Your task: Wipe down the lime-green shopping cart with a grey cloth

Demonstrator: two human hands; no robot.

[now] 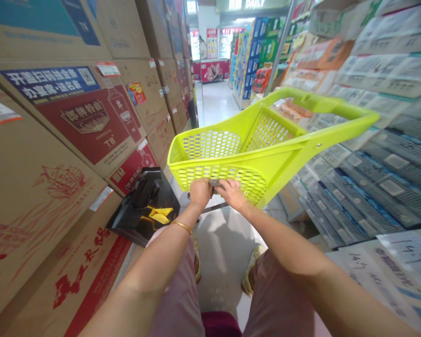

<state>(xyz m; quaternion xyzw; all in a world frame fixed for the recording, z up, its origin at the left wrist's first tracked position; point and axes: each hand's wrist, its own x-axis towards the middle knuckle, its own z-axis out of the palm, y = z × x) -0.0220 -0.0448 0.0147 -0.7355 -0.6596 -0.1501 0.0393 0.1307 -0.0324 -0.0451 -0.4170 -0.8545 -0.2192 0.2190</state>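
A lime-green plastic shopping basket (231, 154) is tipped up in front of me, its long handle (323, 105) pointing up and right. Both my hands are at the underside of its near end. My left hand (199, 192) is closed in a fist around a small dark part (214, 183) under the basket, probably a wheel. My right hand (232, 193) has its fingers curled on the same dark part. A gold bangle (181, 226) sits on my left wrist. The basket's inside looks bare.
Stacked brown cartons with red print (87, 121) wall the left side. A black and yellow box (145, 206) leans against them. Shelves of boxed goods (372, 154) line the right. The narrow tiled aisle (214, 100) runs ahead to a red freezer display (214, 70).
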